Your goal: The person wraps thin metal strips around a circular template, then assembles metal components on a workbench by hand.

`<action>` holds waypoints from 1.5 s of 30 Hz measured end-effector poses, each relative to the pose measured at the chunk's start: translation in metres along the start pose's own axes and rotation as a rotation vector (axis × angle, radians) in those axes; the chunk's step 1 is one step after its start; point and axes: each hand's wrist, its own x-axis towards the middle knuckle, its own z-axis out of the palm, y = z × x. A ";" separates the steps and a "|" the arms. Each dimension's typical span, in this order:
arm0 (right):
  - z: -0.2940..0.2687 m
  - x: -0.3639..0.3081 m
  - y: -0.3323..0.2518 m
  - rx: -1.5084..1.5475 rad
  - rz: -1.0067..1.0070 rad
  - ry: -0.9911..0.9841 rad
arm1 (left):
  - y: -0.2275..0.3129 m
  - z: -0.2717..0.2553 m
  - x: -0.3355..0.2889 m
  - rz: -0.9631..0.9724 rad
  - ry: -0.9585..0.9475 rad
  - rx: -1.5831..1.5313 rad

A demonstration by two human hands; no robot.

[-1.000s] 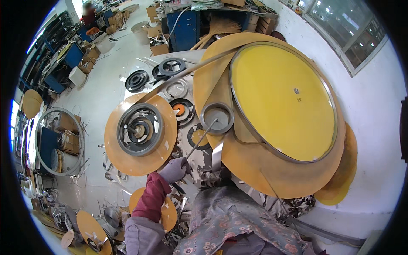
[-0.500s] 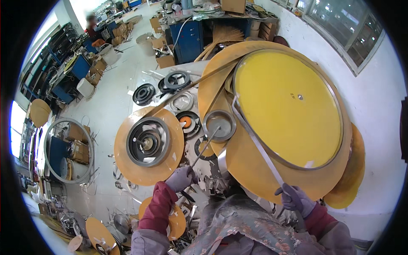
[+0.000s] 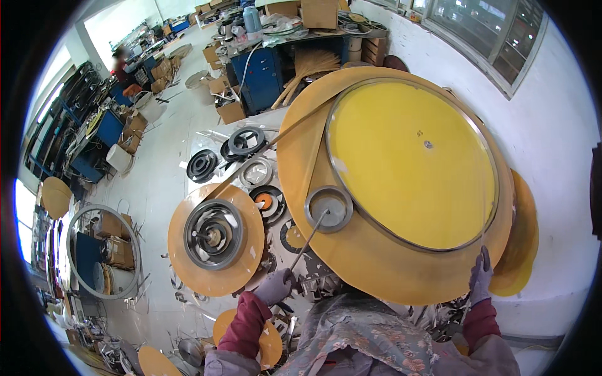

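Note:
Both hands wear grey gloves. My left hand (image 3: 274,287) is closed round a thin metal rod (image 3: 305,249). The rod's far end meets the middle of a grey round metal cup (image 3: 328,216), which lies at the near-left edge of a large yellow disc (image 3: 407,163). Farther right, my right hand (image 3: 481,276) is closed near the disc's near-right edge. It pinches a thin strip (image 3: 483,241) that runs up to the disc's rim. Beneath the yellow disc lies a wider orange-tan disc (image 3: 389,266). A band (image 3: 282,135) stretches from it to a grey ring-shaped coil (image 3: 214,234) on a smaller orange disc (image 3: 182,266).
Black and grey rings (image 3: 246,141) lie behind the coil. Farther back are a blue cabinet (image 3: 256,78), a straw broom (image 3: 310,66) and cardboard boxes (image 3: 231,111). A white wall (image 3: 558,163) borders the right side. Another person (image 3: 122,72) is far left.
My right hand has moved right along the disc's near edge with the strip. The metal cup and rod have shifted slightly right relative to the discs. The view has also shifted.

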 end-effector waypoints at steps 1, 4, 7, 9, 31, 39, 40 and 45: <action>-0.011 0.008 0.014 0.004 0.004 0.009 | 0.004 0.001 0.000 0.004 -0.005 0.007; -0.044 0.029 0.057 0.144 -0.037 0.139 | 0.005 0.009 0.001 0.089 0.010 -0.041; -0.063 0.057 0.104 0.213 -0.110 0.248 | -0.019 0.025 0.011 0.152 0.025 -0.022; -0.059 0.052 0.107 0.213 -0.067 0.239 | -0.030 0.030 0.010 0.108 0.059 -0.145; 0.247 -0.141 0.036 -0.219 -0.269 -0.763 | 0.001 0.035 -0.003 -0.060 0.070 -0.129; 0.219 -0.069 -0.107 0.193 -0.141 -0.749 | 0.040 0.051 -0.012 -0.093 0.142 -0.311; 0.194 -0.044 -0.100 0.133 -0.226 -0.607 | 0.032 0.052 -0.008 -0.046 0.151 -0.240; 0.056 0.051 -0.050 0.138 -0.082 -0.047 | -0.004 0.059 -0.008 -0.079 0.131 -0.307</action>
